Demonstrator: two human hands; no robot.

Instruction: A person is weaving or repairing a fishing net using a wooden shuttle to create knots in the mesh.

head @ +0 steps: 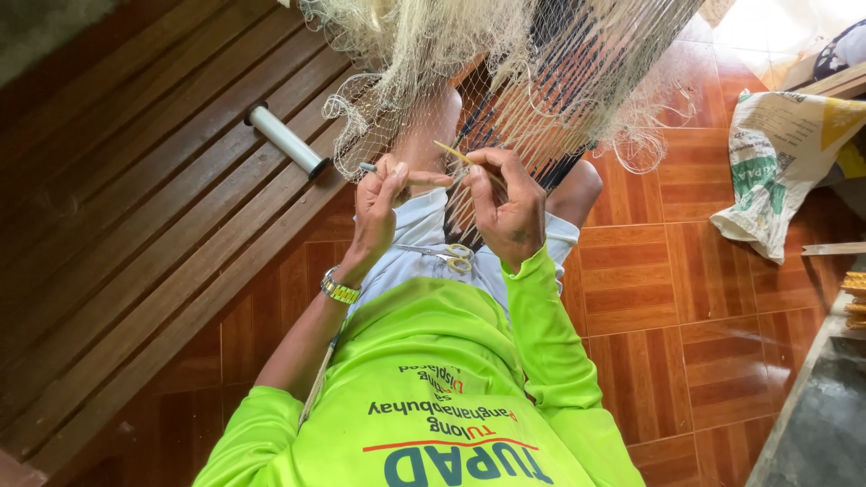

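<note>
2 hands are up in front of me in the head view, both closed on the pale fishing net (505, 63) that hangs down over my knees. My left hand (383, 207) pinches a fold of mesh between thumb and fingers, keeping it taut so the gaps stay open. My right hand (505, 203) pinches a thin yellow netting needle (456, 153), its tip aimed toward the left fingers where the mesh is stretched. Just below both hands, 1 pair of small scissors (456, 257) lies on my lap, close enough to grab. Off to the left of my left hand, a white tube (284, 140) rests on the wooden slats (135, 225). Far right of my right hand, a printed sack (776, 171) slumps on the tiled floor (631, 298).
</note>
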